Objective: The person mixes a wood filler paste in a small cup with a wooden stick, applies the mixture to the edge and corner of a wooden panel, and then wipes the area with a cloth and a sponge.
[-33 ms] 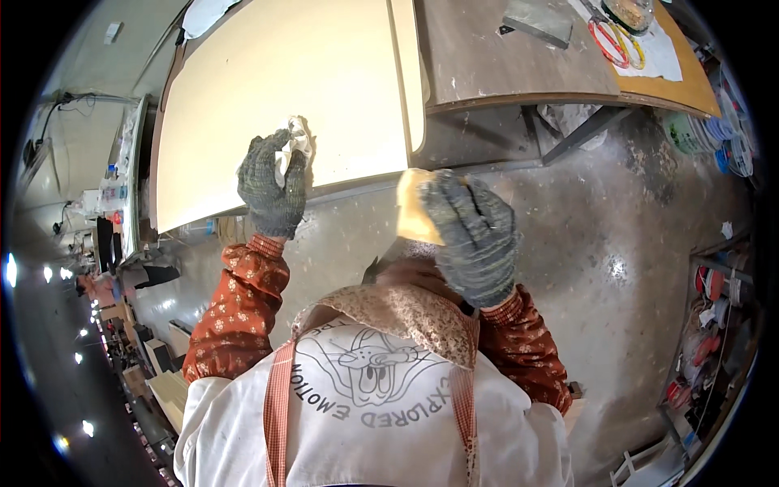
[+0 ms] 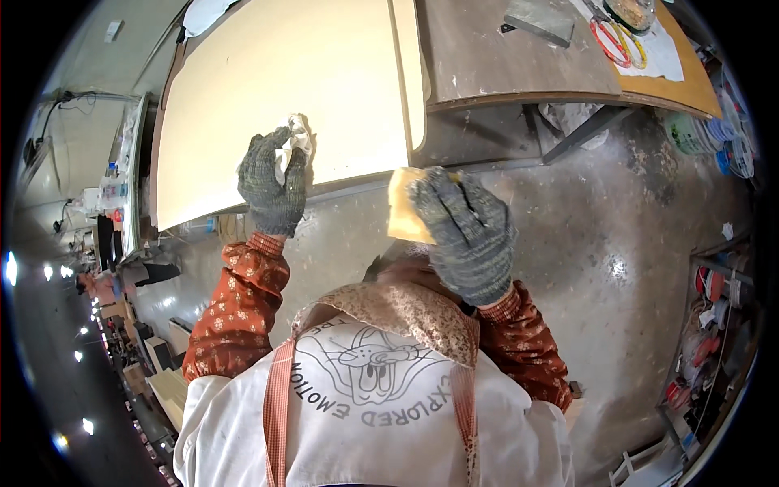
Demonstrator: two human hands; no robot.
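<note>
My left hand [image 2: 274,185], in a grey knitted glove, rests on a large cream panel [image 2: 292,73] near its front edge. Its fingers are closed round a crumpled white cloth [image 2: 298,140]. Past the panel's near right corner, my right hand [image 2: 466,235] is raised in a matching glove. It grips a flat yellow piece [image 2: 403,207], which could be a sponge or a folded sheet; I cannot tell which. That piece sticks out to the left of the fingers, apart from the panel.
Right of the panel stands a brown-grey table [image 2: 519,69] carrying a grey block [image 2: 540,22]. Red-and-yellow-handled scissors [image 2: 621,49] lie on white paper beyond. A rack of coloured items [image 2: 710,325] is at far right. At far left, a person [image 2: 101,284] is partly visible.
My right hand has shifted slightly left with the yellow piece, which shows a little more of its face. My left hand and the cloth stay in place.
</note>
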